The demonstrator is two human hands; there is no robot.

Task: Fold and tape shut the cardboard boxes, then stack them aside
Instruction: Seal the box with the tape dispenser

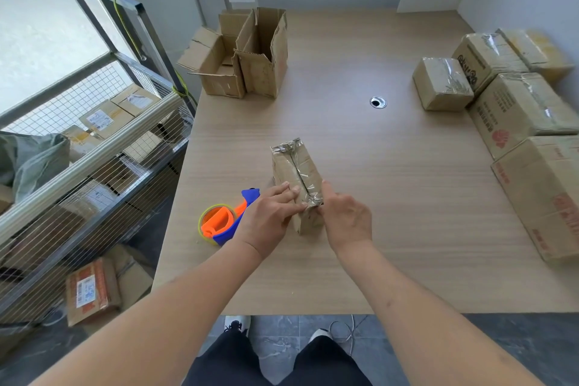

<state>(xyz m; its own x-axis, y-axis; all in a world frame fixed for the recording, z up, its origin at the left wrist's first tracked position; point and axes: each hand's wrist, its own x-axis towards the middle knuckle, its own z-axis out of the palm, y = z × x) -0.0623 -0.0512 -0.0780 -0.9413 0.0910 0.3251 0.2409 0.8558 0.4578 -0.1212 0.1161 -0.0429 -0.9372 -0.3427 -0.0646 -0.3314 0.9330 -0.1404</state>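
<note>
A small narrow cardboard box [296,166] lies on the wooden table [376,213], its top seam covered with clear tape. My left hand [269,216] presses flat fingers on the near left top of the box. My right hand [344,219] touches the near right corner, its thumb up against the tape end. A blue and orange tape dispenser [224,222] lies on the table just left of my left hand. Two open, untaped boxes [250,56] stand at the far left of the table.
Several taped boxes [501,97] are grouped along the table's right edge. A cable hole [378,102] sits mid-table. A wire cart [87,160] with parcels stands left of the table, and more parcels lie on the floor [91,288].
</note>
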